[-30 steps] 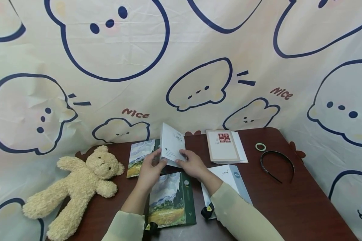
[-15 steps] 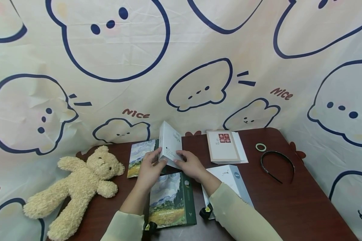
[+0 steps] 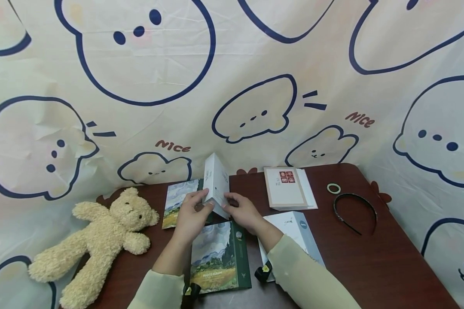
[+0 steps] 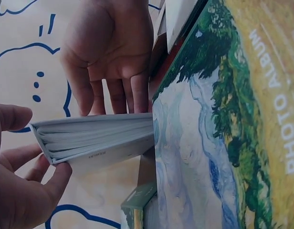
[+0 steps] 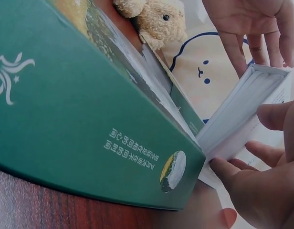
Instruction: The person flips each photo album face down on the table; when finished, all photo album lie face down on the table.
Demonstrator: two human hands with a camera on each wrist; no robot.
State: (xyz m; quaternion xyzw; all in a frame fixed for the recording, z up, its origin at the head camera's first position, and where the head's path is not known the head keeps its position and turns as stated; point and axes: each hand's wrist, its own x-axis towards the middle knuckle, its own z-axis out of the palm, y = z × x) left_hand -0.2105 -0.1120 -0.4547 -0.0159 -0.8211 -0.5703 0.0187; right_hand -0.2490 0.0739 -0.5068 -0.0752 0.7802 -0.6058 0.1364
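A thick white album (image 3: 218,182) with dark lettering stands upright and angled at the back middle of the table, its spine turned partly toward me. My left hand (image 3: 191,214) grips its spine side low down, thumb in front; the left wrist view shows this hand (image 4: 27,176) at the album's corner. On the other side my right hand (image 3: 247,212) holds the lower edge, its fingers (image 5: 261,155) against the cover in the right wrist view. Page edges of the album (image 4: 94,133) show between the covers. Just below lies a green photo album (image 3: 216,257) with a painted landscape.
A second landscape album (image 3: 178,201) lies behind my left hand. To the right are a white album with red characters (image 3: 286,189) and a white-and-blue one (image 3: 290,231), partly under my forearm. A teddy bear (image 3: 104,240), a headband (image 3: 355,210) and a pale ring (image 3: 334,188) flank them.
The white album has turned in my hands, so its spine shows wider and its front cover narrower. It has shifted slightly left, my right hand following. Other things stay put.
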